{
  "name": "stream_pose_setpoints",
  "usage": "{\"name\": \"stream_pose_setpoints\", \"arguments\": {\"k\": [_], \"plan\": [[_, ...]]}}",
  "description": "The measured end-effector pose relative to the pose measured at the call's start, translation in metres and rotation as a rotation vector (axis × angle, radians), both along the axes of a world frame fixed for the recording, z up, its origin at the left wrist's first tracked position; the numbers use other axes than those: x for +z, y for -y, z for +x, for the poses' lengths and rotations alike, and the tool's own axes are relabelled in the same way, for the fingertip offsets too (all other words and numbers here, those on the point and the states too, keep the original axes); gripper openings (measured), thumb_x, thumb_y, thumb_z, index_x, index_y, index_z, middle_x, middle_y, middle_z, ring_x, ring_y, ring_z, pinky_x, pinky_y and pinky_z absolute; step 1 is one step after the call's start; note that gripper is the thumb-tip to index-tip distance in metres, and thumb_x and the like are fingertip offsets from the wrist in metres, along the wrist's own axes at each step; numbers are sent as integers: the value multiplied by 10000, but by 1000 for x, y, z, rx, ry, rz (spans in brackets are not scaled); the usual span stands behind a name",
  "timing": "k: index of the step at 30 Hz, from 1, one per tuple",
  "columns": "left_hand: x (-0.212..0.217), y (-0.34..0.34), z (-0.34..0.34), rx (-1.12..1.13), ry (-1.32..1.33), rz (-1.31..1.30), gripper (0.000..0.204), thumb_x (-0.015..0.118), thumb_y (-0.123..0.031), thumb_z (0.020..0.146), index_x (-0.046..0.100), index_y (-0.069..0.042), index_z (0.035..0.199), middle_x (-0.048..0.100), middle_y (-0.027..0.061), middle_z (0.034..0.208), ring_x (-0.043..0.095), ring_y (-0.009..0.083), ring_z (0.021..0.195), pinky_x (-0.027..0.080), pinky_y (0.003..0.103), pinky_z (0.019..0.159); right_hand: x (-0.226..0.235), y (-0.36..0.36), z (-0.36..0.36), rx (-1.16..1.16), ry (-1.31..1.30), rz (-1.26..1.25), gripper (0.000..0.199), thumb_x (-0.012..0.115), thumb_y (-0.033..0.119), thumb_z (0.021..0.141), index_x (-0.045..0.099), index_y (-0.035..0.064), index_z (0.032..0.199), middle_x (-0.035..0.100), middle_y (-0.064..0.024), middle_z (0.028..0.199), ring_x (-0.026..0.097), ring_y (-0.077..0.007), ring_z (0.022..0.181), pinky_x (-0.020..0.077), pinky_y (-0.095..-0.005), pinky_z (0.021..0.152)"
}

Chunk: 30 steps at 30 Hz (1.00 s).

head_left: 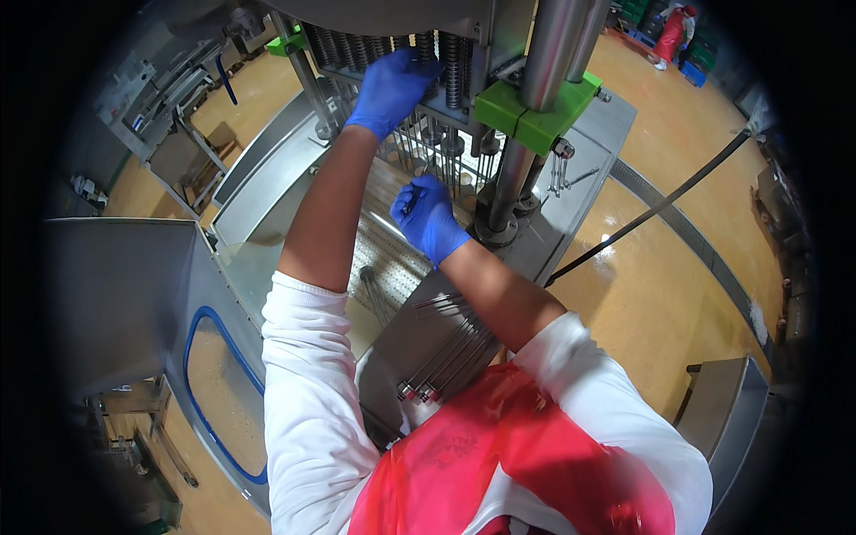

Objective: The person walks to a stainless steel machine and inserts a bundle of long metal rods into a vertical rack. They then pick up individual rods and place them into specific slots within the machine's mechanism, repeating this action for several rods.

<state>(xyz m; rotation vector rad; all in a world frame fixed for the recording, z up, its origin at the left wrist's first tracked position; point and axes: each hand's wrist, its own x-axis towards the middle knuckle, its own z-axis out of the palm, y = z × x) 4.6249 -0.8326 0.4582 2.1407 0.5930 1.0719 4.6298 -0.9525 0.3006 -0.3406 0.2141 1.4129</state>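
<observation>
My left hand (392,94), in a blue glove, reaches up to a row of dark coil springs (452,71) in the steel machine head. Its fingers bend round what looks like one spring; the tips are hidden. Lower and to the right, my gloved right hand (430,221) is closed, with a small dark thing (411,200) showing between the fingers that I cannot make out. Thin metal needles (486,165) hang beneath the head, just beyond this hand. Under both hands lies a perforated metal bed (392,254).
Long metal needles (459,352) lie on the steel ledge before me, others (560,174) on the right side. A green clamp block (535,111) grips a thick steel column (555,53). A black hose (660,207) slants over the floor at right. Far off stands a person (673,36) in red.
</observation>
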Motion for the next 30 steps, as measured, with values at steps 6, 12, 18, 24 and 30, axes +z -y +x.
{"name": "stream_pose_setpoints", "arguments": {"k": [6, 12, 18, 24, 30], "plan": [[-2, -7, 4, 0, 30, 39, 404, 738, -331, 896, 711, 29, 1080, 744, 212, 952, 729, 288, 868, 545, 386, 817, -3, -26, 16, -79, 16, 144, 151, 577, 100, 887, 501, 102, 757, 518, -32, 684, 509, -171, 624, 441, -313, 627], [3, 7, 3, -1, -13, -23, 389, 736, -338, 895, 723, 16, 1055, 745, 201, 934, 727, 291, 856, 546, 393, 807, -2, -44, 3, -56, 125, 260, 109, 608, 65, 888, 553, 78, 794, 550, -52, 696, 541, -180, 655, 463, -330, 637], [3, -2, 3, -17, 25, -1, 367, 744, -314, 895, 723, 25, 1033, 747, 181, 883, 726, 241, 795, 547, 369, 782, 5, -52, 1, -155, 28, 195, 46, 629, 58, 936, 606, 23, 954, 589, -64, 794, 591, -197, 732, 503, -366, 740], [6, 5, -1, 11, 0, 66, 334, 747, -284, 898, 717, 25, 1023, 749, 154, 856, 724, 187, 778, 551, 336, 733, 16, -44, 4, -11, -140, 291, 65, 632, 88, 965, 589, 48, 937, 619, -82, 816, 629, -211, 778, 568, -356, 775], [18, 34, 0, -70, 18, -183, 293, 728, -231, 917, 707, 13, 1077, 756, 124, 904, 710, 119, 801, 563, 296, 729, -5, 50, -15, 421, 351, 87, 71, 631, 131, 971, 614, 62, 976, 640, -66, 859, 638, -190, 804, 542, -365, 797]]}}
